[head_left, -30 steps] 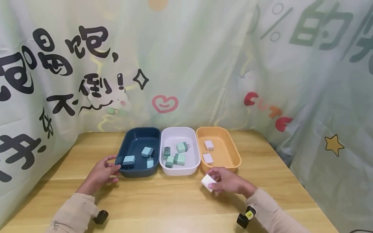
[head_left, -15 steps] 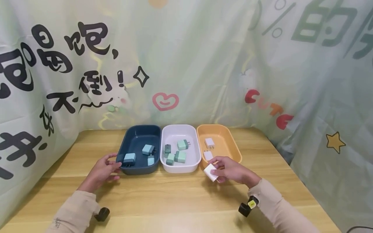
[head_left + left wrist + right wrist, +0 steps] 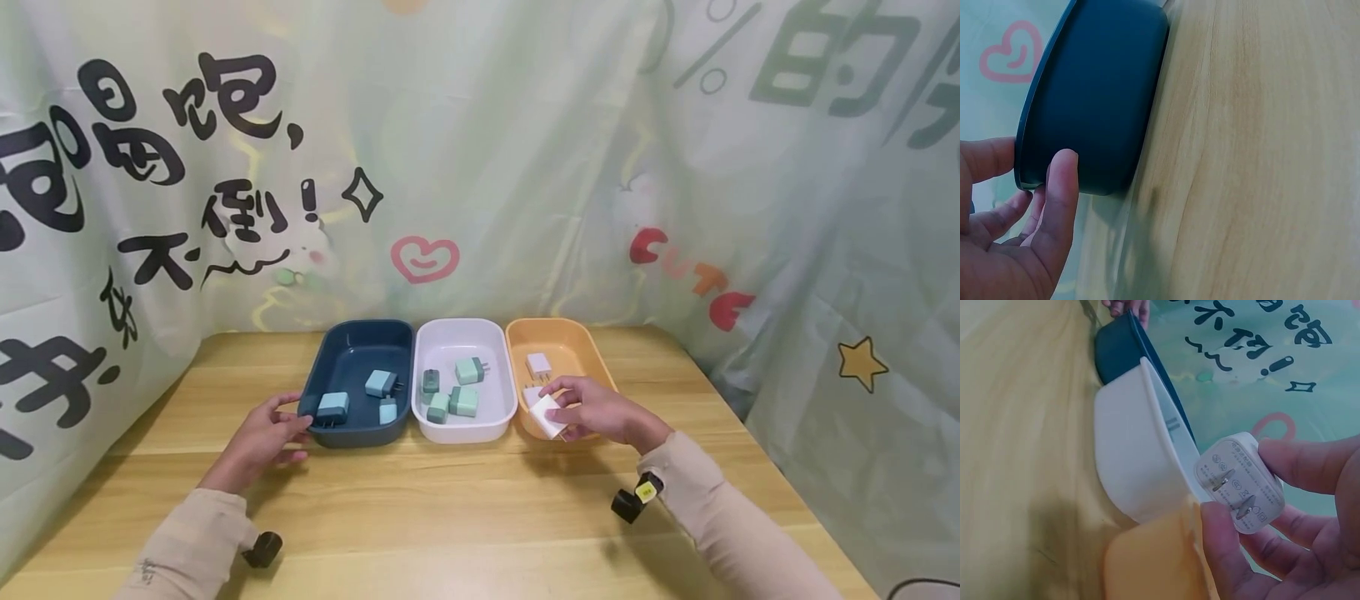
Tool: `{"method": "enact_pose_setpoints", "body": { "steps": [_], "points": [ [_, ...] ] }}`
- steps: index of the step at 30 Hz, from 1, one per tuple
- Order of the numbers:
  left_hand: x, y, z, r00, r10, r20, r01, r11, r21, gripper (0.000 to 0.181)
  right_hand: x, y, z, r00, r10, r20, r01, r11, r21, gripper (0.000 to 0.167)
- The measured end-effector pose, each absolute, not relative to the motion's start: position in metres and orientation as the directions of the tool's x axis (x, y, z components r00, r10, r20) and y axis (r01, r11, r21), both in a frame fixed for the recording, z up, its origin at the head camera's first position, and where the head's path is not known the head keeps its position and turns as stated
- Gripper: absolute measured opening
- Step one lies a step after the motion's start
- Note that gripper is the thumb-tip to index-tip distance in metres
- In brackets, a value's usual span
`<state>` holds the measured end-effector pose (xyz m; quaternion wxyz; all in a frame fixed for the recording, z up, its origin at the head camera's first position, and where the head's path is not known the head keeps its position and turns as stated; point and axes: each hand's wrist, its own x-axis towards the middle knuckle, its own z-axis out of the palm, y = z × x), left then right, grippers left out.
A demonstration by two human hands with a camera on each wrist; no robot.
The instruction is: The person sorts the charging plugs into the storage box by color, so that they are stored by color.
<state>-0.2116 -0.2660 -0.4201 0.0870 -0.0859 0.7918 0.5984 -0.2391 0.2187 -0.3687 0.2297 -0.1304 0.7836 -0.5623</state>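
My right hand pinches a white charger plug above the front of the orange tray. In the right wrist view the charger shows two metal prongs and small print, held between thumb and fingers. Two white chargers lie in that tray; the nearer one is partly covered by the hand. My left hand holds the navy tray at its front left corner, with fingertips on the rim and outer wall. Up close in the left wrist view, that tray stands on the table.
Between the two trays stands a white tray with several green chargers. Blue chargers lie in the navy tray. All three trays stand side by side on a wooden table, before a printed curtain.
My right hand has carried the white charger forward, from in front of the orange tray to over its front edge. The left hand keeps its place at the navy tray.
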Motion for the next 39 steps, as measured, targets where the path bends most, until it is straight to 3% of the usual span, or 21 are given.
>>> {"method": "enact_pose_setpoints", "body": {
  "steps": [39],
  "points": [
    [-0.215,-0.267,-0.419,-0.965,-0.050,-0.258,-0.262,0.244,0.934,0.061,-0.306,0.230,-0.367,-0.856,-0.426,-0.292,0.130,0.369,-0.920,0.038]
  ]
}}
